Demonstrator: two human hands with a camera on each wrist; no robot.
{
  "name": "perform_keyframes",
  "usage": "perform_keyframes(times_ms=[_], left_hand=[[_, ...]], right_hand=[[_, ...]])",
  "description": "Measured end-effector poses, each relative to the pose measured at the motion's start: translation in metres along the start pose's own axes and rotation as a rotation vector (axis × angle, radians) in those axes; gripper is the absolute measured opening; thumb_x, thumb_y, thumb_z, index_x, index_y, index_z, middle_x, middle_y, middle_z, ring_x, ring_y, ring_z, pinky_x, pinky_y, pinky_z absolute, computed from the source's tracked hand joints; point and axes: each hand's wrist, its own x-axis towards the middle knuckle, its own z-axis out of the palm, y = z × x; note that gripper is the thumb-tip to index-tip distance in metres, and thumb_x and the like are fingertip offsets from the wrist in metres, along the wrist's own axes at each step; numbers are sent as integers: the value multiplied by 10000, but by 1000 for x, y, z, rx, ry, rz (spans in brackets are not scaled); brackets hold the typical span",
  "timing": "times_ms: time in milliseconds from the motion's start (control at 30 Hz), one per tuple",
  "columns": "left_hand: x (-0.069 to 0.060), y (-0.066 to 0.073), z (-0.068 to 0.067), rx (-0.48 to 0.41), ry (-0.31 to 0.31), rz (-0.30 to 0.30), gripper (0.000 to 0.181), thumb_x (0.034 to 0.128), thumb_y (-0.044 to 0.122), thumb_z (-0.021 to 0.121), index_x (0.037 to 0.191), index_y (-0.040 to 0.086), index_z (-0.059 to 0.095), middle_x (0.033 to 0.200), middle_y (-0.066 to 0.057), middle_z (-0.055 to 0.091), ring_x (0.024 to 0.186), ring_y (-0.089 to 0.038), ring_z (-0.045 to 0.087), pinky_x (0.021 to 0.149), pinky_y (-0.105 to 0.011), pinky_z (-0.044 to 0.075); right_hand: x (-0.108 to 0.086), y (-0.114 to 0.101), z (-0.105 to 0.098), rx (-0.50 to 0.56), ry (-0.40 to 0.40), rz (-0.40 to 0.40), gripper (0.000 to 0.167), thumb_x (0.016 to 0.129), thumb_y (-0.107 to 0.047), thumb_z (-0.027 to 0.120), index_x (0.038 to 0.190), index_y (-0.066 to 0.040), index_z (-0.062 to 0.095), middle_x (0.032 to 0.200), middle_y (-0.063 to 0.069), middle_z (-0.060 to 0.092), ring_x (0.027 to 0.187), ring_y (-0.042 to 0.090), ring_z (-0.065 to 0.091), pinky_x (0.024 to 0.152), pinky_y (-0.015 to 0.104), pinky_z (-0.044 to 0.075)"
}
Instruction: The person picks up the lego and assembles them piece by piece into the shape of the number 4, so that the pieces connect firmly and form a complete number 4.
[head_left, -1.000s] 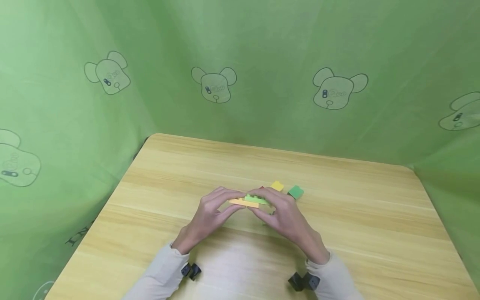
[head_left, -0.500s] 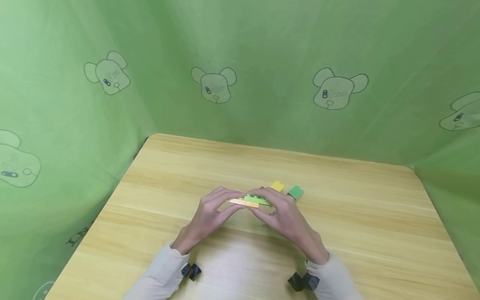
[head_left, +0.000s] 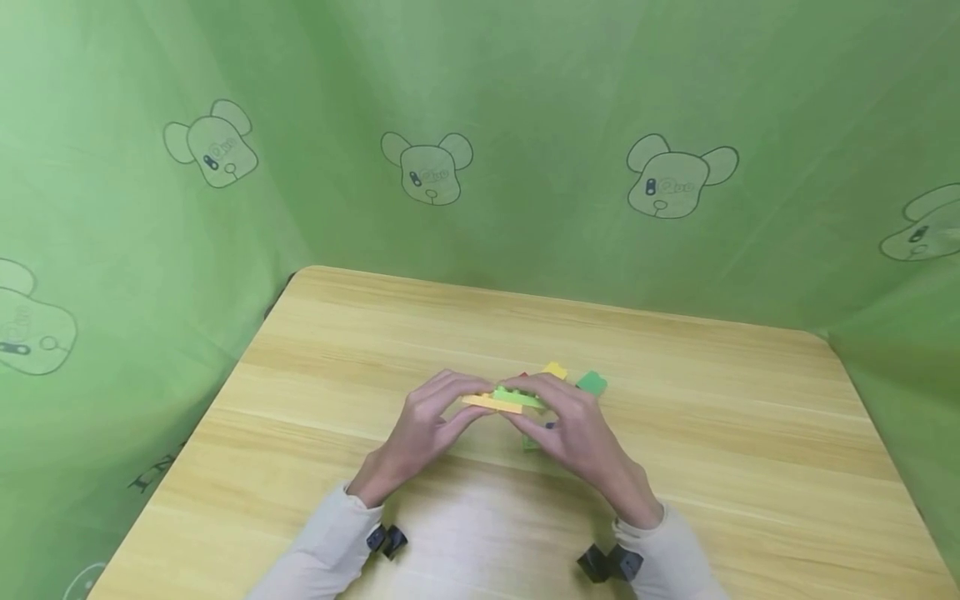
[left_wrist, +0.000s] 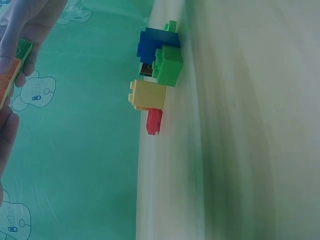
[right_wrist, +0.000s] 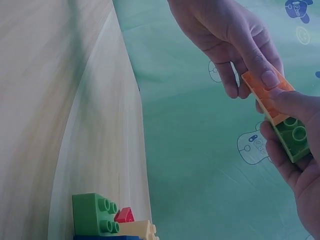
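The left grip (head_left: 422,419) is pinching the left end of an orange brick (head_left: 492,403), its thumb pressing the underside while its fingers are reaching over the top. The right grip (head_left: 579,423) is pinching where a light green brick (head_left: 517,399) is overlapping the orange one, its thumb pressing the orange underside. Both bricks are running lengthwise between the hands, the green sitting above and jutting past the orange toward the right; orange is lying nearer the left grip, green nearer the right. Whether they are fully locking together, the views are not showing. The pair is hovering over the bench (head_left: 750,433), where a yellow block (head_left: 555,370), a green block (head_left: 592,382), a red block (left_wrist: 154,121) and a blue block (left_wrist: 146,48) are standing nearer the right grip.
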Motion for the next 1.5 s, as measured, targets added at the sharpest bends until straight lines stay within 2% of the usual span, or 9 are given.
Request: perform_keyframes(times_ms=[367,467,600,767,900,1000,1167,1367,1500], left_hand=[[7,2,3,-3,-9,14,376,834,-77,791,1190,-50,673,1150,-167,721,1052,-281,694,963,-311,584],[9,4,3,-4,-7,12,402,850,-67,781,1234,-56,664,1175,-168,713,1074,-283,686,976,-320,579],[13,5,2,-21,-8,21,432,855,-63,776,1269,-62,655,1179,-161,692,1069,-275,676,965,-324,585],[18,6,3,-36,-36,21,454,831,-57,811,1257,-55,653,1198,-169,672,1093,-279,673,969,-316,582],[20,6,3,-25,-53,5,437,820,-75,814,1227,-52,657,1209,-183,699,1120,-297,677,980,-301,574],[20,6,1,-17,-51,0,430,813,-92,810,1214,-57,661,1201,-188,708,1115,-302,683,980,-300,573],[20,5,-1,-13,-30,-3,427,807,-103,812,1205,-51,666,1191,-182,709,1094,-298,688,955,-290,584],[20,6,-2,-18,-15,-14,423,805,-111,813,1197,-49,667,1184,-178,708,1074,-293,693,923,-278,595],[20,6,-3,-11,-6,-31,427,796,-117,817,1190,-46,667,1177,-177,710,1061,-291,698,912,-276,598]], right_hand=[[0,0,-6,-2,27,-6,430,785,28,827,1196,25,702,1138,159,741,1003,312,724,929,214,568],[-1,0,-8,-6,40,6,438,793,4,823,1209,28,691,1135,161,733,937,261,710,752,115,559],[-1,-1,-10,-5,51,21,410,798,16,806,1192,13,692,1118,154,733,789,159,639,495,81,406],[-1,-3,-12,1,54,22,396,807,26,796,1189,5,694,1127,148,735,785,145,625,492,88,397],[-1,-3,-15,-3,65,21,400,829,-30,803,1209,7,687,1132,150,730,691,77,543,491,91,395],[-1,-3,-19,-10,71,26,390,908,-192,793,1228,3,685,1141,137,731,655,48,491,515,82,400],[-3,-2,-25,-39,97,50,470,1008,-414,668,1231,-1,693,1181,118,735,874,170,675,783,89,509],[-10,2,-30,-38,119,48,499,1036,-430,620,1262,12,675,1225,136,722,1028,247,699,973,165,516],[-20,5,-34,-39,117,97,318,1050,-210,625,1269,15,670,1244,144,716,1164,238,672,1077,219,475]])
